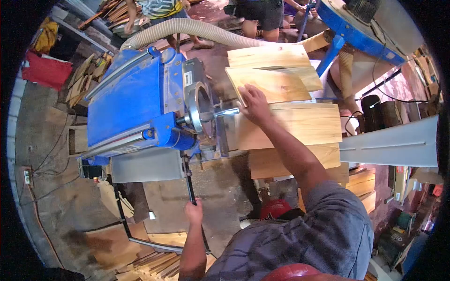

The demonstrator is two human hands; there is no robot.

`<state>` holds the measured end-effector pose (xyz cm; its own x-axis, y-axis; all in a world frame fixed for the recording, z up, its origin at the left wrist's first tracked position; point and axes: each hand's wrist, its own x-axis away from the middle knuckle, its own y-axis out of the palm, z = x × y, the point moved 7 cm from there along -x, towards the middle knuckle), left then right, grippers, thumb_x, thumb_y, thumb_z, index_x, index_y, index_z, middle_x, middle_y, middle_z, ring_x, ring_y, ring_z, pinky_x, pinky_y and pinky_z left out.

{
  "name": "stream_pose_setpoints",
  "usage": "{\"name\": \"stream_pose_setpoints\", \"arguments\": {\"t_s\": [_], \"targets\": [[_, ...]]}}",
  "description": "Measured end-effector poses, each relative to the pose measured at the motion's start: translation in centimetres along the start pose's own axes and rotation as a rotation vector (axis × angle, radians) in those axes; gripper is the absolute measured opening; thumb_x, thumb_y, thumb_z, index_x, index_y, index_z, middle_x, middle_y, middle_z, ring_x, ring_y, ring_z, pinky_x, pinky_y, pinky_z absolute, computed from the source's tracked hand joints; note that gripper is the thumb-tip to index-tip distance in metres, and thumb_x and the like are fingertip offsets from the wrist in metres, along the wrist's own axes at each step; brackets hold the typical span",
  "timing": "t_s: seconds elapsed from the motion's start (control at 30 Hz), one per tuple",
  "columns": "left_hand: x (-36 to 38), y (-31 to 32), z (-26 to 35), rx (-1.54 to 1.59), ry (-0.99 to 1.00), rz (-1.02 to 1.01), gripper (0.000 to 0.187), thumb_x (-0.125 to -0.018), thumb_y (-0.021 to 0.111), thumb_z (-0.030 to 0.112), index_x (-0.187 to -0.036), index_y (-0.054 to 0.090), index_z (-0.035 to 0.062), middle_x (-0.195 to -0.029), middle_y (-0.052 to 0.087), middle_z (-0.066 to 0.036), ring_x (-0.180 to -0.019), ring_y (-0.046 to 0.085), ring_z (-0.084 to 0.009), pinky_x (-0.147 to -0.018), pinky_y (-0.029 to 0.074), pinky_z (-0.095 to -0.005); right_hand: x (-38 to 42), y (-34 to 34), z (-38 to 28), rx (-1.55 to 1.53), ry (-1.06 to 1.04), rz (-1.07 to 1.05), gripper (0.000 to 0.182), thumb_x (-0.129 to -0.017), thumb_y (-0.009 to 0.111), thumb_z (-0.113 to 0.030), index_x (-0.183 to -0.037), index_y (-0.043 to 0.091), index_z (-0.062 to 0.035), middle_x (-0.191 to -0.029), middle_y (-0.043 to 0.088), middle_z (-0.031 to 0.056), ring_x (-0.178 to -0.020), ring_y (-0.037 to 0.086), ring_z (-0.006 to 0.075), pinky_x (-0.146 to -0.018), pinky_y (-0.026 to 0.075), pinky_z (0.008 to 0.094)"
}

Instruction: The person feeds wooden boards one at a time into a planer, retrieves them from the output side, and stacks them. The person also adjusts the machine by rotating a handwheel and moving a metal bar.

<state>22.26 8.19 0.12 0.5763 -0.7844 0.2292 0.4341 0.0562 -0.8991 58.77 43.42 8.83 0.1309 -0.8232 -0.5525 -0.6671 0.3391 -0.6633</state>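
My left hand (pixel 193 211) is closed around a black metal bar (pixel 189 180) below the front of a blue planer-like machine (pixel 124 98). To the right of the machine, my right hand (pixel 256 105) grips the left edge of a pale wooden board (pixel 283 86), fingers on its top face. The board lies tilted over another wooden board (pixel 267 56). Nearer me are more flat boards (pixel 300 126), partly under my right forearm. A metal handwheel (pixel 200 110) with a shiny crank handle (pixel 227 112) stands just left of my right hand.
A ribbed hose (pixel 197 28) arches behind the machine towards a blue-framed unit (pixel 337 47) at upper right. Other people (pixel 262 18) are at the back. Wood scraps (pixel 154 267) lie on the floor near me. A red cap (pixel 275 209) shows below the boards.
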Motion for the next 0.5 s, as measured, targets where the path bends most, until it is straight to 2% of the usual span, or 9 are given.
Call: {"name": "stream_pose_setpoints", "arguments": {"t_s": [0.1, 0.13, 0.17, 0.2, 0.3, 0.33, 0.43, 0.47, 0.5], "targets": [[0.7, -0.9, 1.3, 0.012, 0.021, 0.011, 0.033, -0.084, 0.064, 0.034, -0.084, 0.068, 0.0010, -0.075, 0.065, -0.023, -0.074, 0.066, -0.0406, -0.065, 0.050, -0.0481, -0.2, 5.9, 1.9, 0.142, 0.001, -0.067, 0.057, -0.086, 0.064, -0.037, -0.137, 0.047, -0.0200, -0.136, 0.047, 0.0136, -0.125, 0.044, 0.0337, -0.098, 0.035, 0.0531], [0.4, -0.1, 0.3, 0.002, -0.016, -0.010, 0.032, -0.085, 0.065, 0.033, -0.085, 0.067, 0.0012, -0.075, 0.065, -0.022, -0.074, 0.066, -0.0396, -0.066, 0.050, -0.0471, 0.2, 8.1, 3.8, 0.168, 0.061, -0.183, 0.060, -0.088, 0.060, -0.042, -0.142, 0.041, -0.0247, -0.143, 0.042, 0.0135, -0.131, 0.040, 0.0332, -0.102, 0.031, 0.0579], [0.2, 0.4, -0.5, -0.007, -0.053, -0.030, 0.031, -0.085, 0.065, 0.033, -0.086, 0.067, 0.0013, -0.075, 0.066, -0.022, -0.074, 0.067, -0.0386, -0.066, 0.050, -0.0462, 0.2, 8.5, 4.7, 0.158, 0.057, -0.183, 0.060, -0.088, 0.060, -0.042, -0.142, 0.041, -0.0247, -0.143, 0.042, 0.0135, -0.131, 0.040, 0.0332, -0.102, 0.031, 0.0579], [0.6, -0.6, 0.9, -0.029, -0.074, -0.048, 0.030, -0.085, 0.066, 0.031, -0.089, 0.067, 0.0004, -0.074, 0.066, -0.021, -0.071, 0.068, -0.0333, -0.063, 0.050, -0.0437, 0.3, 9.3, 6.3, 0.219, 0.138, -0.261, 0.063, -0.087, 0.061, -0.042, -0.143, 0.040, -0.0237, -0.144, 0.041, 0.0144, -0.134, 0.037, 0.0333, -0.104, 0.029, 0.0581], [0.6, -0.6, 1.0, 0.073, -0.012, -0.041, 0.029, -0.085, 0.066, 0.029, -0.089, 0.067, -0.0001, -0.076, 0.066, -0.021, -0.073, 0.068, -0.0344, -0.065, 0.050, -0.0428, 1.0, 11.3, 11.4, 0.404, 0.232, -0.366, 0.067, -0.086, 0.062, -0.046, -0.144, 0.038, -0.0227, -0.146, 0.039, 0.0152, -0.136, 0.034, 0.0333, -0.105, 0.027, 0.0602], [0.5, -0.5, 0.7, 0.072, -0.022, -0.040, 0.029, -0.085, 0.066, 0.029, -0.089, 0.067, -0.0001, -0.076, 0.066, -0.021, -0.073, 0.068, -0.0344, -0.065, 0.050, -0.0428, 0.7, 11.9, 12.7, 0.356, 0.244, -0.419, 0.070, -0.086, 0.061, -0.049, -0.146, 0.035, -0.0241, -0.148, 0.035, 0.0164, -0.138, 0.030, 0.0368, -0.108, 0.024, 0.0635], [0.6, 0.1, 0.3, 0.112, -0.045, -0.034, 0.026, -0.085, 0.065, 0.030, -0.089, 0.068, 0.0041, -0.077, 0.066, -0.023, -0.074, 0.066, -0.0391, -0.064, 0.050, -0.0461, 0.8, 11.3, 13.1, 0.271, 0.332, -0.527, 0.077, -0.082, 0.066, -0.050, -0.146, 0.034, -0.0214, -0.146, 0.037, 0.0177, -0.138, 0.031, 0.0362, -0.107, 0.025, 0.0640], [0.6, 0.0, 0.5, 0.098, -0.039, -0.024, 0.026, -0.085, 0.065, 0.030, -0.089, 0.068, 0.0042, -0.077, 0.066, -0.022, -0.073, 0.066, -0.0389, -0.064, 0.050, -0.0460, 0.9, 11.6, 13.5, 0.258, 0.351, -0.445, 0.077, -0.079, 0.070, -0.047, -0.142, 0.039, -0.0173, -0.140, 0.042, 0.0186, -0.133, 0.036, 0.0368, -0.105, 0.030, 0.0602], [0.6, -0.2, 0.7, 0.084, -0.031, -0.011, 0.026, -0.085, 0.065, 0.029, -0.089, 0.068, 0.0043, -0.076, 0.066, -0.022, -0.073, 0.066, -0.0387, -0.065, 0.050, -0.0458, 1.5, 11.6, 13.4, 0.259, 0.352, -0.451, 0.077, -0.079, 0.070, -0.047, -0.142, 0.039, -0.0173, -0.140, 0.042, 0.0186, -0.133, 0.036, 0.0368, -0.105, 0.030, 0.0602]]}}
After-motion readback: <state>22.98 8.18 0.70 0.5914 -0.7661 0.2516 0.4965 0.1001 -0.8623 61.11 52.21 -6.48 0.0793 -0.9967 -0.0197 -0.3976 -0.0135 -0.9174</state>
